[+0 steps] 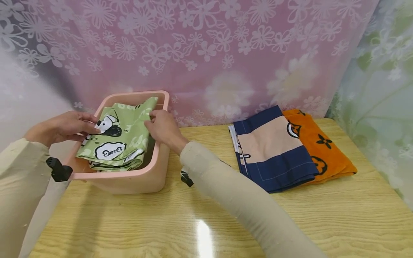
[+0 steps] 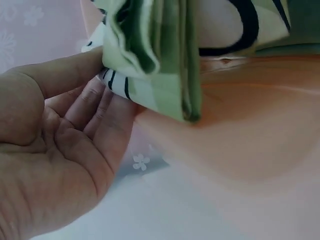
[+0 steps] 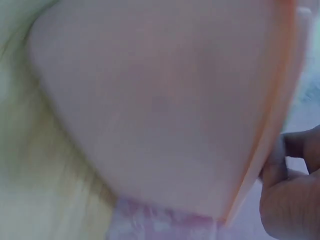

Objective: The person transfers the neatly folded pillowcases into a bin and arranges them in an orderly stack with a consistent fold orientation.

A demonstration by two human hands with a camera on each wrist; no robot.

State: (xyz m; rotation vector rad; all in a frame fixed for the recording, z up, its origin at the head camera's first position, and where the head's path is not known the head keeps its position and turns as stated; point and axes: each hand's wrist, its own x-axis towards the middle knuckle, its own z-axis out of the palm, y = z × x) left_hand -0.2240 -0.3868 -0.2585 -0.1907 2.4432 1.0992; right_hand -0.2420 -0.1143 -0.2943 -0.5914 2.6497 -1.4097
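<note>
A folded green cloth [image 1: 130,125] with black-and-white cartoon prints lies in the mouth of a pink plastic bin [image 1: 135,182]. At its left edge my left hand [image 1: 66,127] pinches the folds; in the left wrist view the thumb is on one side of the layered cloth and the fingers [image 2: 112,117] on the other. My right hand [image 1: 164,129] grips the cloth's right edge above the bin's right rim. From the right wrist the bin's outer wall [image 3: 160,110] fills most of the view, with my right hand [image 3: 295,195] at the rim and the cloth hidden.
To the right on the wooden table [image 1: 161,225] lies a folded navy-and-beige cloth [image 1: 267,139], partly over a folded orange cloth [image 1: 335,154] with dark motifs. A pink floral curtain [image 1: 193,53] hangs behind the table, close to the bin's back.
</note>
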